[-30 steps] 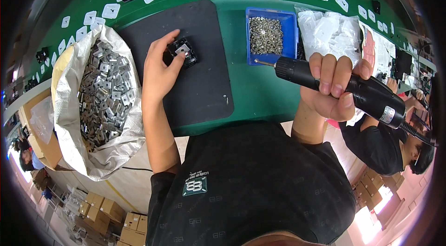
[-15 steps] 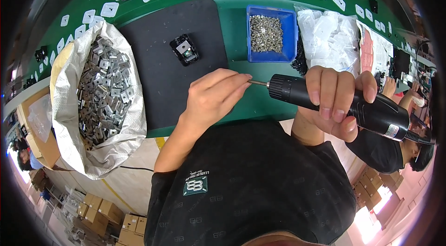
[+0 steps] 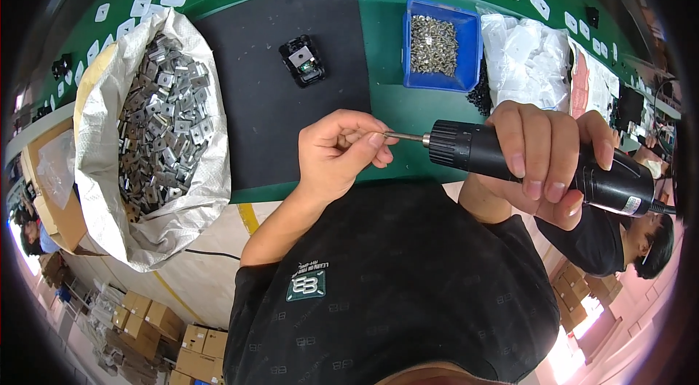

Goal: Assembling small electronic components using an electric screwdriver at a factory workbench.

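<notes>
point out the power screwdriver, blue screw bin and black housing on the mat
Power screwdriver [image 3: 470,149], head view: front of its black body
Blue screw bin [image 3: 468,50], head view: inner right wall
Black housing [image 3: 300,58], head view: pale square near its middle

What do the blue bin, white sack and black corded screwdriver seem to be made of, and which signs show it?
Blue bin: probably moulded plastic, smooth with a slight sheen and even colour.
White sack: likely woven plastic, softly shiny, judging by its crinkled folds.
Screwdriver: housing looks like black semi-matt plastic, judging by its moulded ribs; its bit is likely steel, given the metallic glint.
</notes>
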Tool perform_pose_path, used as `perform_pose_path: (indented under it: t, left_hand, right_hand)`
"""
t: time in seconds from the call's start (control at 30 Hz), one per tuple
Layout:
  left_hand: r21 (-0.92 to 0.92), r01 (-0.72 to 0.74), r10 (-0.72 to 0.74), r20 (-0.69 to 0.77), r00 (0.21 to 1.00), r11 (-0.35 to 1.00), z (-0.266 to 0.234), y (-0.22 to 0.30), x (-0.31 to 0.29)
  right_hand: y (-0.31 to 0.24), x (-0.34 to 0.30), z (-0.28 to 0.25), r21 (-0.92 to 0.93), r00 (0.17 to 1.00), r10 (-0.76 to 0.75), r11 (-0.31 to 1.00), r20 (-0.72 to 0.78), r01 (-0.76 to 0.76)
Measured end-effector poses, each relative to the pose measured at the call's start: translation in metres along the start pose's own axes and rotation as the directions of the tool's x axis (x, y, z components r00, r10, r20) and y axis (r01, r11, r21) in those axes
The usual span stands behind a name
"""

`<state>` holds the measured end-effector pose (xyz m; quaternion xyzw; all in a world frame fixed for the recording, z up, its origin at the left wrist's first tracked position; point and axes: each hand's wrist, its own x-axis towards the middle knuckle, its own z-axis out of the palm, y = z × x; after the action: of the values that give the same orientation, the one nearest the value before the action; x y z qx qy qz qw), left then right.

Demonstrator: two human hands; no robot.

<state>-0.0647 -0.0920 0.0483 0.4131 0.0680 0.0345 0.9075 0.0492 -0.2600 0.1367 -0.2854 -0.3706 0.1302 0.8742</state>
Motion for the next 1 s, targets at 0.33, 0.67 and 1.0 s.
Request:
perform_pose_path:
  t: [0.33, 0.67, 1.0]
  left_hand:
    - [-0.057, -0.056, 0.053, -0.044, 0.998, 0.997, -0.002, -0.004, -0.003]
    - [-0.004, -0.032, 0.032, -0.048, 0.998, 0.999, -0.002, -0.002, -0.004]
    - [-0.167, 0.269, -0.285, -0.075, 0.956, 0.948, 0.000, 0.009, -0.006]
  right_hand:
    - [0.005, -0.001, 0.002, 0.022, 0.998, -0.005, 1.000, -0.056, 0.006]
    - [0.011, 0.000, 0.004, 0.046, 0.992, 0.008, 0.999, -0.125, -0.002]
    - [0.016, 0.015, -0.012, -0.010, 0.960, -0.024, 1.000, 0.279, 0.027]
